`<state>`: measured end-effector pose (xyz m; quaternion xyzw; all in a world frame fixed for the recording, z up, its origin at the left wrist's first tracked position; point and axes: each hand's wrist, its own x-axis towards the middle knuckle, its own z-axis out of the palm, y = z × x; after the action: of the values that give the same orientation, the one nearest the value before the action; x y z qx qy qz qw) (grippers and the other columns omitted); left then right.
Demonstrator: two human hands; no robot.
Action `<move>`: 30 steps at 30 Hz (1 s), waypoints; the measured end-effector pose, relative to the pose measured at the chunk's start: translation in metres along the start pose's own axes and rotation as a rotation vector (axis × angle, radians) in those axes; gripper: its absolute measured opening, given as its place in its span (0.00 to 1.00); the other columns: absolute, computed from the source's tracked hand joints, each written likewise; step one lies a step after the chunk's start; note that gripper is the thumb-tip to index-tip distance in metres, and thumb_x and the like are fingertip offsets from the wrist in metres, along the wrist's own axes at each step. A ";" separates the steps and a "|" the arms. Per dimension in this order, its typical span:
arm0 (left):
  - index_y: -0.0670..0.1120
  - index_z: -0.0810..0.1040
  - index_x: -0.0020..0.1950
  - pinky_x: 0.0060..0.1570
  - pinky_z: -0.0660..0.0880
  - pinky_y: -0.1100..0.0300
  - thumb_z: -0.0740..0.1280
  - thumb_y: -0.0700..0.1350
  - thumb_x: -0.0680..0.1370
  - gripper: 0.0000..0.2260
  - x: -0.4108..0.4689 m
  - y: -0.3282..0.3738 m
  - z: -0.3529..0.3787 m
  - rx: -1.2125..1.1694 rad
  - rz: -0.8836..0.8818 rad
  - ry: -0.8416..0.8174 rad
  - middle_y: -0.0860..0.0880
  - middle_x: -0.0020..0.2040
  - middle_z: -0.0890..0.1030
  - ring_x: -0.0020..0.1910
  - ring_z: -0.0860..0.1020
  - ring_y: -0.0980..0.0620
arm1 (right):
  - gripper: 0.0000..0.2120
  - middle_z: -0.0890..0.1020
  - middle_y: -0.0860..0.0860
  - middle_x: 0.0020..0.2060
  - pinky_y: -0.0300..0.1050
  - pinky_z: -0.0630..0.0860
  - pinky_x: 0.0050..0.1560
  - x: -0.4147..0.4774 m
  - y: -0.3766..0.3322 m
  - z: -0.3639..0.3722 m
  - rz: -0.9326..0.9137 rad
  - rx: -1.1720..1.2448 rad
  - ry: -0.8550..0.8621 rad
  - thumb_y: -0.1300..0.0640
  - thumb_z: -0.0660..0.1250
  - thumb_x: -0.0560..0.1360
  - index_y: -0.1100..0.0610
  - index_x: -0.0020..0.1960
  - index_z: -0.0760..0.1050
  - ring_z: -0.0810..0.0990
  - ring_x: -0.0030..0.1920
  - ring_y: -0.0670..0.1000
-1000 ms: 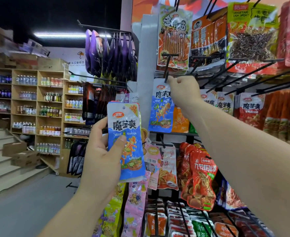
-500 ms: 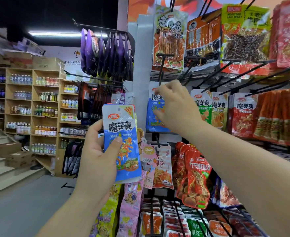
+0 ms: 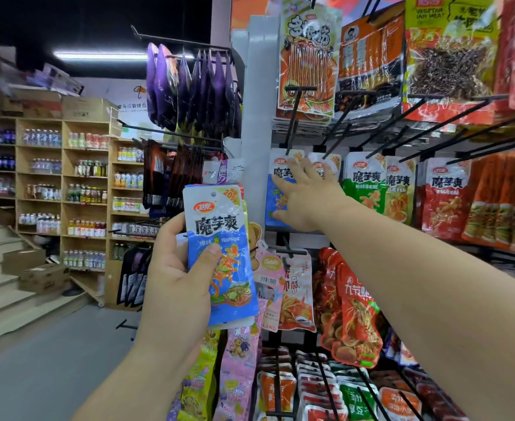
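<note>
Just right of the white post point(image 3: 254, 101), the right hand point(image 3: 304, 202) lies on the hanging blue packet point(image 3: 276, 189), fingers spread and flat, pinching nothing. The black peg point(image 3: 291, 126) carrying that packet juts out above it, on the same side of the post. Left of the post and lower down, the left hand point(image 3: 177, 287) has its grip closed on a stack of blue packets point(image 3: 222, 256), thumb across the front and fingers curled behind.

The stack looks like the weak spot to me. It is slick film held mostly by one thumb, so it could fan out and drop while attention is on the peg. A sideways push from the flat hand could also swing the hanging packet into its neighbours.

There are two hands and one stack. Its front packet is plain and a few edges show behind, too close to count. Right of the post I see two blue tops, the second half hidden, then one green packet point(image 3: 362, 186), one yellow packet point(image 3: 398, 189) and one red packet point(image 3: 444, 196).
</note>
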<state>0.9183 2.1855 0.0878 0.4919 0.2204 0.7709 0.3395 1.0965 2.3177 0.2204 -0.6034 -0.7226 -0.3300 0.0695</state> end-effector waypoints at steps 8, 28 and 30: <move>0.59 0.75 0.63 0.34 0.84 0.52 0.64 0.36 0.83 0.17 -0.014 0.007 0.002 -0.029 -0.023 0.007 0.50 0.53 0.88 0.45 0.88 0.49 | 0.14 0.84 0.55 0.44 0.51 0.75 0.46 -0.051 -0.002 -0.037 0.094 0.901 0.380 0.51 0.60 0.84 0.56 0.49 0.80 0.82 0.45 0.55; 0.61 0.77 0.64 0.45 0.85 0.45 0.66 0.38 0.81 0.19 -0.085 -0.017 0.037 -0.066 -0.118 -0.005 0.49 0.52 0.88 0.50 0.88 0.45 | 0.06 0.87 0.53 0.38 0.57 0.82 0.44 -0.219 -0.074 0.035 0.310 1.918 0.373 0.56 0.79 0.73 0.50 0.41 0.82 0.83 0.38 0.50; 0.58 0.76 0.67 0.44 0.85 0.48 0.63 0.37 0.83 0.18 -0.082 -0.018 0.036 -0.082 -0.111 0.002 0.48 0.53 0.88 0.50 0.87 0.46 | 0.05 0.87 0.54 0.40 0.60 0.83 0.46 -0.217 -0.073 0.037 0.323 1.941 0.355 0.57 0.78 0.74 0.52 0.43 0.81 0.85 0.40 0.53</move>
<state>0.9800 2.1371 0.0404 0.4636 0.2158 0.7598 0.4015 1.0978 2.1548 0.0550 -0.3182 -0.5675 0.3311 0.6834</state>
